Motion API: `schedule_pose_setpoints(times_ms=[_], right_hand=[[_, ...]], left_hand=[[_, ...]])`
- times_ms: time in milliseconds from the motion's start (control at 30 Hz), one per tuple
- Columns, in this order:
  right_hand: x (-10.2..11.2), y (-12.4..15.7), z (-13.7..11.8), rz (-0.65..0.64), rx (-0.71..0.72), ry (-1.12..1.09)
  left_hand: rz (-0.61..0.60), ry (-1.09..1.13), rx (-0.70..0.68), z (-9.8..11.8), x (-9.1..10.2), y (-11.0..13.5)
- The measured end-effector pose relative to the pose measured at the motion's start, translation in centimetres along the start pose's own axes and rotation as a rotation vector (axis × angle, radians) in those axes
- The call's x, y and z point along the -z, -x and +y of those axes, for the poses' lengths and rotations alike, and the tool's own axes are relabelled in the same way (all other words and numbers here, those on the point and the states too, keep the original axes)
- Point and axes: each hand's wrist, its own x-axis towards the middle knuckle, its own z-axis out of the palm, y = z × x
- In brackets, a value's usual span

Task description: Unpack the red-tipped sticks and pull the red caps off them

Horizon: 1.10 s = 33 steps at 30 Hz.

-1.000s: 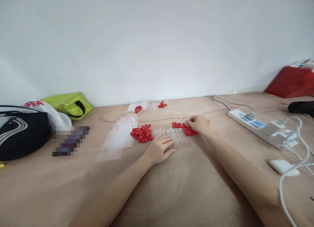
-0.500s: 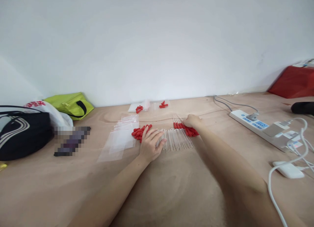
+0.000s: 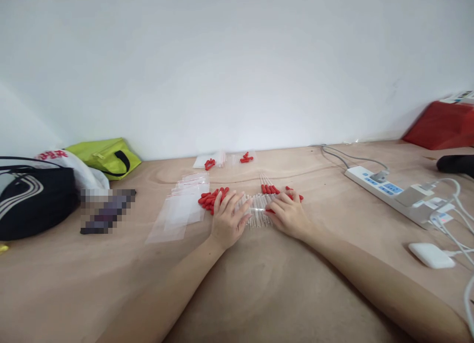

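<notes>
Thin clear tubes (image 3: 261, 219) lie side by side in a row on the wooden surface. My left hand (image 3: 228, 222) rests at the row's left end, palm down with fingers spread, beside a heap of loose red bulbs (image 3: 211, 199). My right hand (image 3: 291, 214) is over the row's right end, its thumb and fingers closed on a dropper (image 3: 261, 210), a clear tube with a red bulb, lying crosswise above the row. Its tip is close to my left fingers. Other red bulbs (image 3: 299, 196) show beyond my right hand. Several assembled droppers (image 3: 267, 189) point toward the wall.
Flat clear zip bags (image 3: 185, 199) overlap at left. Two bags with red bulbs (image 3: 210, 163) (image 3: 246, 158) lie near the wall. A power strip (image 3: 388, 192) with chargers and white cables is at right. A black bag (image 3: 40, 204) and a green bag (image 3: 107, 157) stand at left.
My right hand has come back toward me and left from the far bulbs to the tube row, now with a dropper in its fingers. My left hand has hardly moved.
</notes>
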Motion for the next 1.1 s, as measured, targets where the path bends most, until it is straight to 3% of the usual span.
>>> schedule_pose_setpoints(times_ms=[167,333,600,1100], right_hand=[[-0.81,0.61,-0.49,0.064,0.068,0.004],[-1.1,0.37,-0.67,0.085,0.079,-0.013],[-0.98,0.48,-0.51,0.074,0.038,-0.003],[-0.67,1.0,-0.64,0.156,0.145,0.011]], left_hand=[[-0.128,0.017,-0.069,0.52,-0.33,-0.08],[-0.168,0.059,-0.083,0.49,-0.64,-0.08],[-0.14,0.119,-0.08,0.14,-0.64,-0.08],[-0.076,0.213,-0.107,0.56,0.12,0.47]])
